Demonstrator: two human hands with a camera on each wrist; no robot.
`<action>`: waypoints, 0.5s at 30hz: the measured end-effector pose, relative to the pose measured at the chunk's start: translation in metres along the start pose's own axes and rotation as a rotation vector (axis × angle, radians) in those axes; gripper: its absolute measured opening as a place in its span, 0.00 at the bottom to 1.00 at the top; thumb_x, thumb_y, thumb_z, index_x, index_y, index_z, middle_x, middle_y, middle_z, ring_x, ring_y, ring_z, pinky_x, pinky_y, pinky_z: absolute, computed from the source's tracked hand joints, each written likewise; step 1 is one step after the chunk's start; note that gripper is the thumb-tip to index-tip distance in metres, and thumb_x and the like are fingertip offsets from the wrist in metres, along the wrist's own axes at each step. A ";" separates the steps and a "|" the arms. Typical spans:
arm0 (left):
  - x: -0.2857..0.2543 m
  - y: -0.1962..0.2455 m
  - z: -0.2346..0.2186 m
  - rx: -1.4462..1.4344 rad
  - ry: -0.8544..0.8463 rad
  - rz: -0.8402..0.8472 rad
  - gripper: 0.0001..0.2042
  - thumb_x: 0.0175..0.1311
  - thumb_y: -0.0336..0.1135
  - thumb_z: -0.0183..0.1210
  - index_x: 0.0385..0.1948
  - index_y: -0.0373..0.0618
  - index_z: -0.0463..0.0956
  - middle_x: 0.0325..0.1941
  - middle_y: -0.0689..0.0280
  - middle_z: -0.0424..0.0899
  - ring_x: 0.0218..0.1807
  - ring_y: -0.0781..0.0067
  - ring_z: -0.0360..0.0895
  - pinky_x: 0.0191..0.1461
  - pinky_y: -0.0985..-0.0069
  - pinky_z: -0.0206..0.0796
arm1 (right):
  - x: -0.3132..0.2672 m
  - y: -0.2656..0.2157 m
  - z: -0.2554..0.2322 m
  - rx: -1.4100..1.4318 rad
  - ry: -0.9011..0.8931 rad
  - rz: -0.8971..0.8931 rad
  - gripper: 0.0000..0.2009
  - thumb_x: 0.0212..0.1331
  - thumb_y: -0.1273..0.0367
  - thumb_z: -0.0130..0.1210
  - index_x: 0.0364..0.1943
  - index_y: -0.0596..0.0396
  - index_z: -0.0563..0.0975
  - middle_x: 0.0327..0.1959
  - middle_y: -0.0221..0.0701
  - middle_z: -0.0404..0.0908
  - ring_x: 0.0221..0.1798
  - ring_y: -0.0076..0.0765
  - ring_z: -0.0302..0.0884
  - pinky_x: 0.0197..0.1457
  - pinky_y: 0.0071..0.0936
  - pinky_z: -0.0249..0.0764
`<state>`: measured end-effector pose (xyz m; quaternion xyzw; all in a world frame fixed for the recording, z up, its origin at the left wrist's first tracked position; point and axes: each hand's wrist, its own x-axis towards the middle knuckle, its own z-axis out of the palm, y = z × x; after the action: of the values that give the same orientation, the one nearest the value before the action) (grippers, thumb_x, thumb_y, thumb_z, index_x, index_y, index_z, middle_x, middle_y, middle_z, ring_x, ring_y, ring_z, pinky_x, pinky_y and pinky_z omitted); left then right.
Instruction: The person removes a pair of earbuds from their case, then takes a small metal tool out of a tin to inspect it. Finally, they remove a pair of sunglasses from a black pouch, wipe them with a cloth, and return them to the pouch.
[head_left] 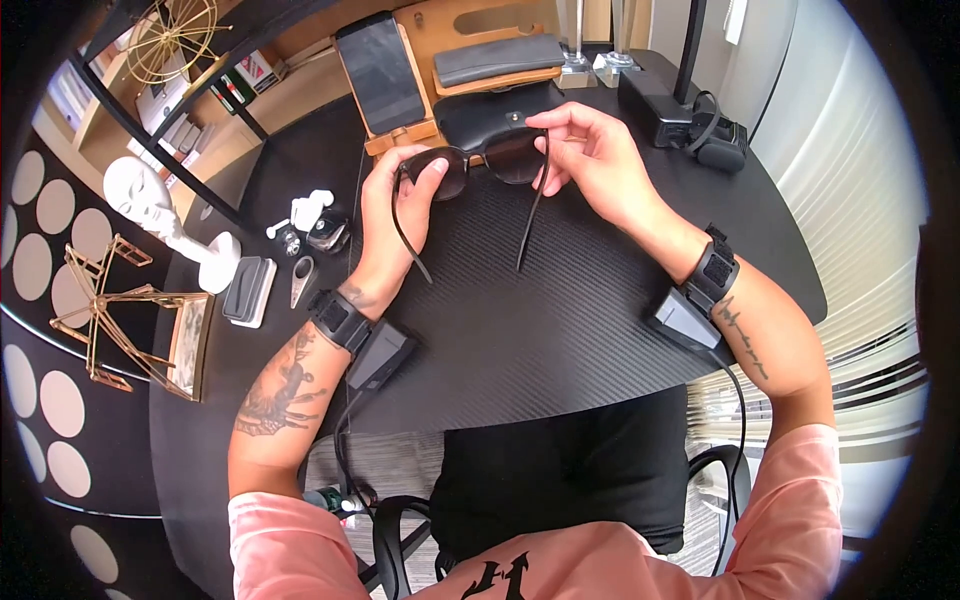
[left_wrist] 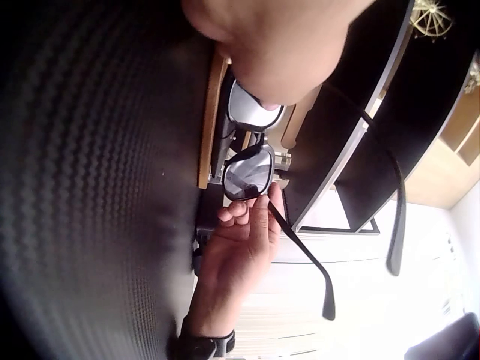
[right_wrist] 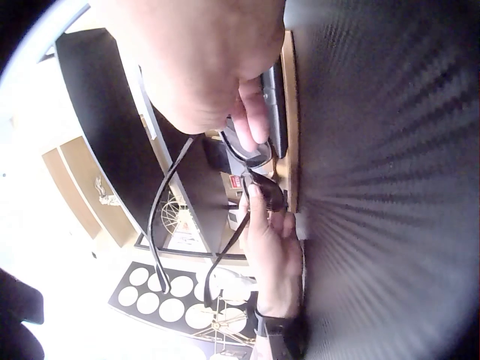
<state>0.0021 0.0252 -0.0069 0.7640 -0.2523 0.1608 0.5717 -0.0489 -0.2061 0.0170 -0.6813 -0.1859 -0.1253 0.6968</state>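
head view: sunglasses (head_left: 515,160) held up over surface (head_left: 480,330), temples unfolded toward body. left hand (head_left: 398,215) pinches frame at left lens, thumb over lens; right hand (head_left: 605,165) pinches opposite hinge corner. black case (head_left: 490,115) just beyond, phone (head_left: 382,75) on wooden stand (head_left: 400,135).

left wrist view: right hand's thumb and fingers at lens corner; left hand's fingertips mostly hidden.

right wrist view: left thumb on dark lens, right hand's fingers by other lens.

We see a desk (head_left: 480,330) workspace, home or office unclear: shelves (head_left: 215,130) beyond its far left, wooden stand (head_left: 402,136) on its far side, chair (head_left: 402,508) at its near edge, blinds (head_left: 875,330) to its right.
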 end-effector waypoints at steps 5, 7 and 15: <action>-0.005 0.013 0.002 -0.048 0.033 -0.090 0.10 0.67 0.31 0.53 0.47 0.41 0.73 0.25 0.76 0.71 0.22 0.89 0.60 0.23 0.86 0.51 | 0.000 0.002 -0.002 0.033 0.019 0.047 0.10 0.63 0.77 0.47 0.47 0.66 0.73 0.29 0.37 0.79 0.25 0.28 0.80 0.27 0.21 0.78; -0.006 0.019 0.000 -0.150 0.007 -0.167 0.11 0.68 0.29 0.49 0.50 0.41 0.71 0.22 0.76 0.67 0.20 0.88 0.60 0.22 0.87 0.50 | 0.002 0.003 -0.004 0.054 0.038 0.054 0.10 0.63 0.76 0.49 0.46 0.66 0.73 0.29 0.37 0.79 0.24 0.28 0.80 0.26 0.21 0.78; -0.001 0.012 0.000 -0.411 0.158 -0.193 0.10 0.71 0.35 0.45 0.45 0.42 0.72 0.29 0.70 0.74 0.24 0.84 0.69 0.24 0.86 0.60 | 0.005 0.007 -0.012 0.097 0.123 0.167 0.10 0.63 0.77 0.48 0.47 0.65 0.72 0.30 0.34 0.78 0.26 0.27 0.80 0.28 0.21 0.78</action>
<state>-0.0057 0.0229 0.0025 0.6373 -0.1601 0.1103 0.7457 -0.0402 -0.2172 0.0124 -0.6507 -0.0913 -0.0994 0.7472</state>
